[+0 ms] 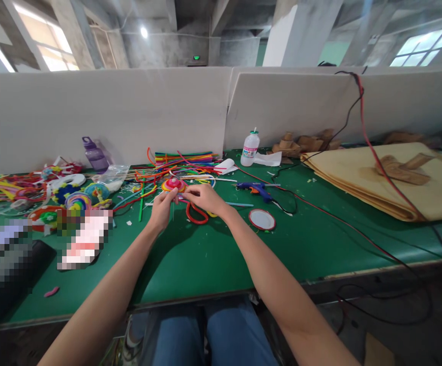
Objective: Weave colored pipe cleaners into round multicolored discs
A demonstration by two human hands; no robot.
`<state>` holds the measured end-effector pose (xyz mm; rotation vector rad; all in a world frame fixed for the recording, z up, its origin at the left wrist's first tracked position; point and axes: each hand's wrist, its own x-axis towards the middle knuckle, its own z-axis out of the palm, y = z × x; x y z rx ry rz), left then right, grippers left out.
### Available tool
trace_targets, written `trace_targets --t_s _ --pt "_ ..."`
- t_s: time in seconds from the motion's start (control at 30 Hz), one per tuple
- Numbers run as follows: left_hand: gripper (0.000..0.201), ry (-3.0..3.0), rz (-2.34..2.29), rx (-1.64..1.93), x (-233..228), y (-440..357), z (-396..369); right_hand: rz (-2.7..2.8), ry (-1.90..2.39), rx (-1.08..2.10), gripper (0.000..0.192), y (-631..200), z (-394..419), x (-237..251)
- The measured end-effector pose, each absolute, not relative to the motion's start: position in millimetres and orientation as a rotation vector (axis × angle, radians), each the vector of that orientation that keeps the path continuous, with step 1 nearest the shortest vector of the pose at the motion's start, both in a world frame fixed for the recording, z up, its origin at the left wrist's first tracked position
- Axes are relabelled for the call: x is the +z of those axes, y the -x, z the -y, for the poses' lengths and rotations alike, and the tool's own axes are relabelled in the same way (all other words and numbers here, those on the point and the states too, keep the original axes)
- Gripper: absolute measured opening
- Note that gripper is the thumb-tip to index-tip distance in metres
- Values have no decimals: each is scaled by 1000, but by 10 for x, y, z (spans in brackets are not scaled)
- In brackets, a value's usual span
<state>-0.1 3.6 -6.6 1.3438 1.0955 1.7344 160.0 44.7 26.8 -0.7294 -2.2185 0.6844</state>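
- Spiral (174, 184): small round coil of pipe cleaners, pink-red centre, yellow and orange outer rings, held just above the green table (205, 259).
- Left hand (161, 208) is just below-left of the spiral, fingers curled up to its lower edge; looks pinched on it, contact partly hidden.
- Right hand (204, 197) is just right of the spiral, thumb and forefinger closed toward its rim, pinching a strand there; exact strand cannot tell.
- Red loop (196, 213): bent red pipe cleaner below-right of the spiral, lying on the table under the right hand; seems to run up toward the spiral, join not clear.
- Pipe cleaner pile (184, 158): many colours, straight and tangled, just behind the spiral.
- Glue gun (257, 189): blue, right of the spiral, lying flat, apart from the right hand.
- Red-rimmed disc (262, 219): right and nearer than the spiral, flat on the table.
- White bottle (250, 149): upright, behind-right of the spiral, by the white divider (110, 117).
- Purple bottle (94, 153): behind-left of the spiral.
- Finished coils (76, 195): blue, yellow, striped rounds, left of the spiral.
- Tan sheets (388, 188): stacked far right of the spiral, red and black cables crossing them.
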Motion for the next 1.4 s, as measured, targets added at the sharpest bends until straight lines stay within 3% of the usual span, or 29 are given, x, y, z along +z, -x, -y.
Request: trace_targets --t_s 0.2,0.5,0.77,1.03,1.4 --pt "41 -1008 -865 1743 -40 30 -83 2060 753 808 22 -1668 -494 308" --pt "44 -791 -658 1596 85 33 17 1985 822 660 19 -1739 -478 407" --pt "35 -602 -522 1684 101 135 16 1946 840 978 18 -1779 -437 450" --pt "39 -514 -445 1638 91 220 15 1911 721 1175 13 -1783 -420 480" --pt "44 -468 -433 1636 100 221 23 1963 722 1080 18 -1764 -452 431"
